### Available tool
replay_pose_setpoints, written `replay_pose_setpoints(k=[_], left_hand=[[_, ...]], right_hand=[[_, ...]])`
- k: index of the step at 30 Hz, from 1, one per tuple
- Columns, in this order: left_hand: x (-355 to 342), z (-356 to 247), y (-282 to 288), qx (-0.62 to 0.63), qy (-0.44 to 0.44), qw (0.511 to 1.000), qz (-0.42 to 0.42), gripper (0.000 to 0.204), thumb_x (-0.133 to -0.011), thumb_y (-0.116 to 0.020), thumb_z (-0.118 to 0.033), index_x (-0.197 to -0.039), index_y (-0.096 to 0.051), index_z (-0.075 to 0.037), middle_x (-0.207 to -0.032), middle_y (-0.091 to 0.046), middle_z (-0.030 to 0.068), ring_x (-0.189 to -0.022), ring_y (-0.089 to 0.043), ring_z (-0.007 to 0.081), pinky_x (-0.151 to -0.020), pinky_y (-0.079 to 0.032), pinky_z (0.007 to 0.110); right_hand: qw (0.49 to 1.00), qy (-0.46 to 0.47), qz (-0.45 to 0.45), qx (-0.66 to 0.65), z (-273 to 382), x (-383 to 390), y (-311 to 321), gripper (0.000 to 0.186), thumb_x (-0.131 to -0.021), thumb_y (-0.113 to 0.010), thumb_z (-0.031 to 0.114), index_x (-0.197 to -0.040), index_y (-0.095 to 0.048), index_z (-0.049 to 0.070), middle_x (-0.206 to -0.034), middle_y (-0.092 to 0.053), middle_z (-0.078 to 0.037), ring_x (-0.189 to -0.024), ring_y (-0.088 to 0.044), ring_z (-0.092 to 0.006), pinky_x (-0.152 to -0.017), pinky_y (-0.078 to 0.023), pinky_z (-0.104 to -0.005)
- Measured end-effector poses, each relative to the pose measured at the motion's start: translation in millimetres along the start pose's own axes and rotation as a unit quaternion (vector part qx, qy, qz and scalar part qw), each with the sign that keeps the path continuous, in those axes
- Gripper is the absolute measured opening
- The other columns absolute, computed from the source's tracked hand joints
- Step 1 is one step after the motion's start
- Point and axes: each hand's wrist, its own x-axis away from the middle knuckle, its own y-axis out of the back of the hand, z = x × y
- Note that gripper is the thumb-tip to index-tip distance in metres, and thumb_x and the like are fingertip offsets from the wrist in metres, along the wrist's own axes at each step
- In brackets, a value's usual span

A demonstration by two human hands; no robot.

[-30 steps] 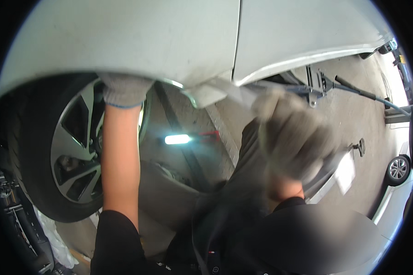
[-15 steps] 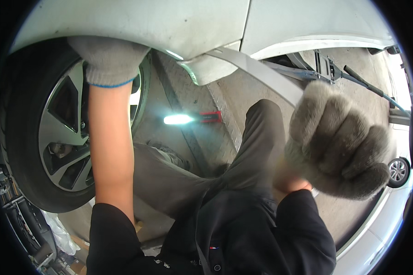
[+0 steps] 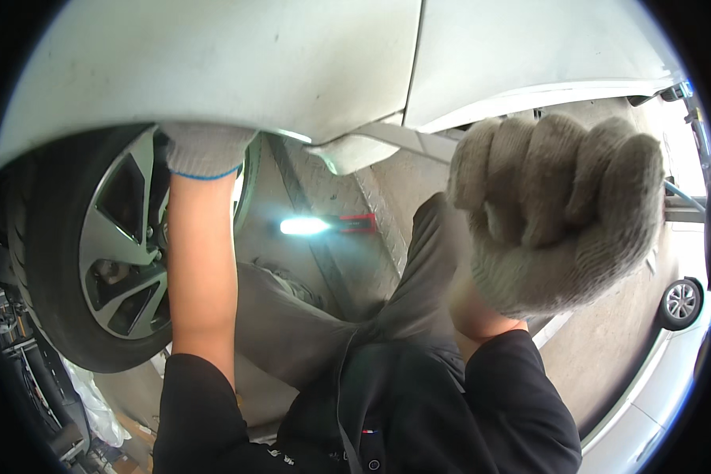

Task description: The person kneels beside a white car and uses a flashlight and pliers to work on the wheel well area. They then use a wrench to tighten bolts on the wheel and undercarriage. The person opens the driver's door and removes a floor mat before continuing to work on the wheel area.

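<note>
My right hand, in a grey knitted glove, is a closed fist around the end of a flat grey strip. From the fist the strip runs left to the lower edge of the white car body, close to the seam between two panels. The strip's far end meets a pale piece of the body's lower corner; how it is joined there I cannot make out. My left hand, gloved with a blue cuff edge, reaches up under the wheel arch beside the wheel. Its fingers are hidden behind the bodywork.
A lit work lamp with a red and black body lies on the floor between my legs and the car. Car parts and clear plastic wrapping are at lower left. Another light-coloured car stands at right.
My right fist has risen and shifted a little left, turning its curled fingers more upward. The strip now lies flatter. The car body appears lower in view, and my left hand remains under the arch.
</note>
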Motion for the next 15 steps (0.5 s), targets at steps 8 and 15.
replay_pose_setpoints(k=[8,15], left_hand=[[-0.7,-0.4,2.1,-0.070,-0.025,0.997,-0.015,0.078,-0.097,-0.028,-0.065,-0.155,-0.020,-0.014,-0.157,-0.031,0.0119,-0.142,-0.033,0.0319,-0.116,-0.028,0.053],[1.1,19.8,-18.3,0.051,-0.012,0.998,-0.017,0.073,-0.099,-0.030,-0.060,-0.154,-0.024,-0.013,-0.154,-0.035,0.0126,-0.141,-0.035,0.0315,-0.116,-0.029,0.049]], right_hand=[[0.986,-0.152,-0.005,-0.066,15.8,-40.5,-2.7,0.040,-0.105,-0.041,0.036,-0.069,-0.046,0.017,-0.047,-0.037,0.005,-0.038,-0.034,-0.0102,-0.046,-0.042,-0.0302],[0.982,-0.183,0.017,-0.048,17.5,-44.7,1.2,0.050,-0.104,-0.037,0.034,-0.056,-0.040,0.019,-0.042,-0.030,0.006,-0.035,-0.030,-0.0099,-0.043,-0.035,-0.0284]])
